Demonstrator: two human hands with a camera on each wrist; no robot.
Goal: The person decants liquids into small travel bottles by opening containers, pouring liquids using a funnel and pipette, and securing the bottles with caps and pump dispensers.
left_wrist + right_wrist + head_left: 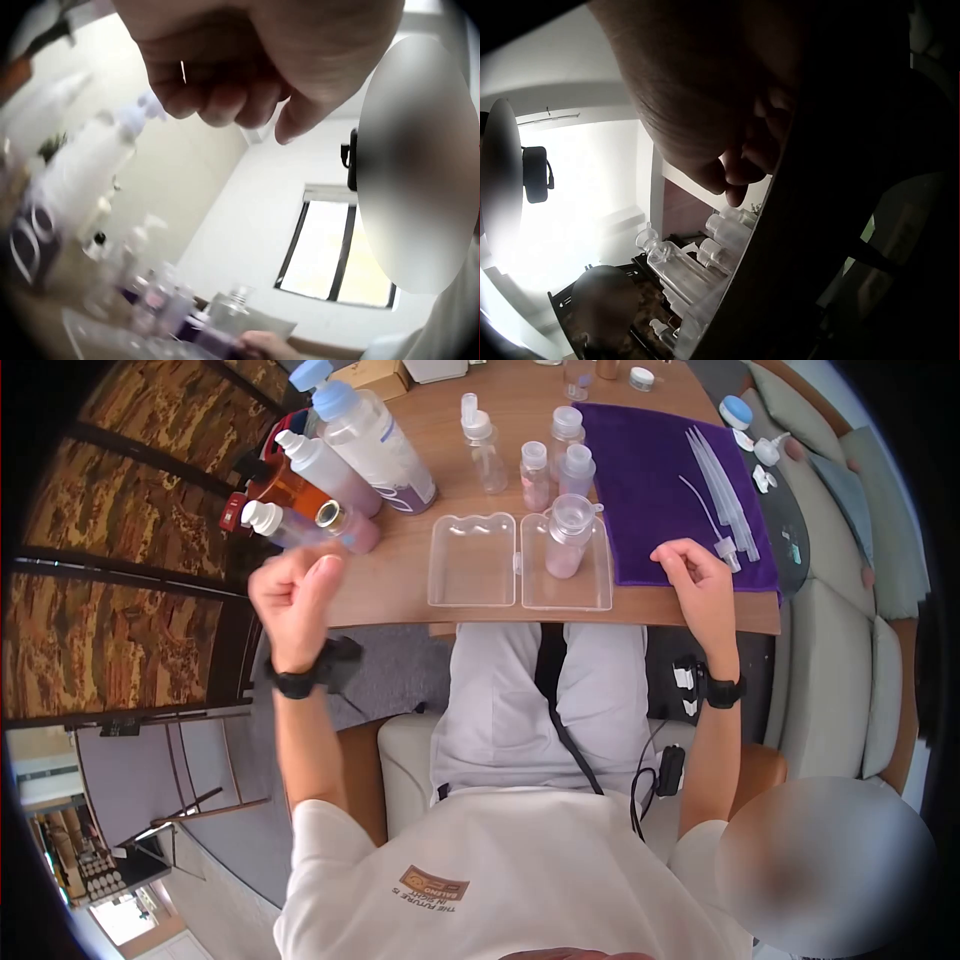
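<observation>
1. Clear plastic forms the open case (472, 603) before us on the table (390, 598); its right half holds our pink-tinted bottle (566, 552), upright.
2. We hold our left hand (297, 605) close to the gold-ringed bottle (358, 530) and the white-capped bottle (290, 525); its fingers curl towards the palm, pinching nothing we can see, with the thumb raised apart from them.
3. We hold our right hand (697, 592) at the near edge of the purple cloth (640, 490); its fingers curl in, thumb beside the index finger. We cannot tell whether it touches the cloth.
4. Long clear strips (718, 490) lie on that cloth.
</observation>
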